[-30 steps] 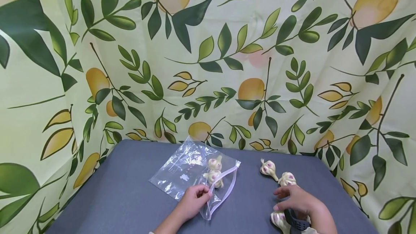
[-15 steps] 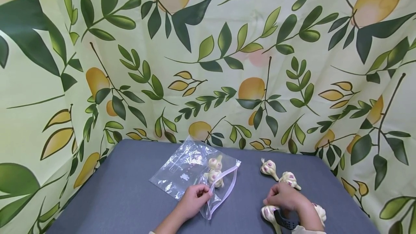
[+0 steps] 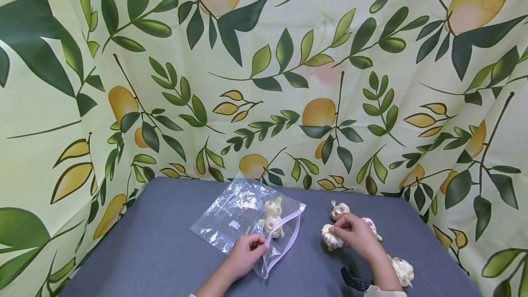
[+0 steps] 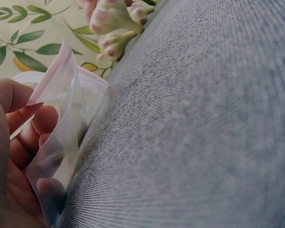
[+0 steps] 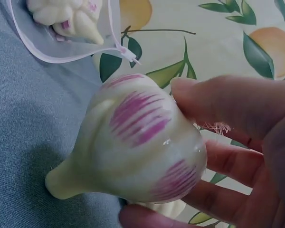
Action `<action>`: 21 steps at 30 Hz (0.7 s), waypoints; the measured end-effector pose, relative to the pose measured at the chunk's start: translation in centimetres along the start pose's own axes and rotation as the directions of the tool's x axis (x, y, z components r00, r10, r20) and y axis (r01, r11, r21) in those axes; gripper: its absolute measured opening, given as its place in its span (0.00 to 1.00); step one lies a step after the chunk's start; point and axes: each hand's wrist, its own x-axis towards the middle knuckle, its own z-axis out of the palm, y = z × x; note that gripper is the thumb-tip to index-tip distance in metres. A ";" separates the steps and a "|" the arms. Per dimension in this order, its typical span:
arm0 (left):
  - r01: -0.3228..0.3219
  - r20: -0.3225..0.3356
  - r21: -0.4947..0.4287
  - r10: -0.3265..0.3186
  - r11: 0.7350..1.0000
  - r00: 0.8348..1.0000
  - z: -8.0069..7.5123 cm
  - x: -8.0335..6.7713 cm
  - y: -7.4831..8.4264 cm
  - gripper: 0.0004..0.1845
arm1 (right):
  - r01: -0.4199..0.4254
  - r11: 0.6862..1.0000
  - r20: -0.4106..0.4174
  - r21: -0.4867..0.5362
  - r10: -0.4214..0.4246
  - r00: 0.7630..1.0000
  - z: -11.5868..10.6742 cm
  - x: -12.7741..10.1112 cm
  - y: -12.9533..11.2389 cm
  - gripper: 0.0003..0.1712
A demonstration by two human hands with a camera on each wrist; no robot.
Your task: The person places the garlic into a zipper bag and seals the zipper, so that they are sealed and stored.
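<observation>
- Head view: left hand [image 3: 244,256] pinches the near lip of the clear zip bag [image 3: 231,221] between thumb and fingers, lifting the mouth so it gapes toward the right side. Two garlic bulbs in the bag [image 3: 272,218] lie just behind the opening.
- Head view: right hand [image 3: 358,237] is curled round a garlic bulb [image 3: 330,238] and carries it above the grey table [image 3: 165,251], between the loose bulbs and the bag mouth. Judged: the bag is held open so a bulb can go straight in.
- Head view only: three loose bulbs on the table; one behind the hand [image 3: 339,209], one partly hidden by it [image 3: 373,227], one near the forearm [image 3: 401,269]. A dark wrist strap [image 3: 354,279] and the leaf-print backdrop [image 3: 264,68] also show.
- Left wrist view: the bag's pink-edged lip [image 4: 54,83] stands upright, film trapped between thumb and fingers [image 4: 42,123], a firm pinch the head view only suggests. The carried bulb [image 4: 115,18] shows far off.
- Right wrist view: the bulb [image 5: 142,142] fills the frame; thumb on top, fingers [image 5: 237,164] beneath, stem end pointing left and down. White body, purple streaks. The open bag mouth [image 5: 66,33] lies ahead, bulbs inside.
</observation>
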 end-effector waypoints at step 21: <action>0.001 -0.009 0.009 0.000 1.000 1.000 0.0 -0.1 0.0 0.05 | 0.016 1.000 0.107 -0.016 -0.014 0.994 0.9 0.1 0.2 0.23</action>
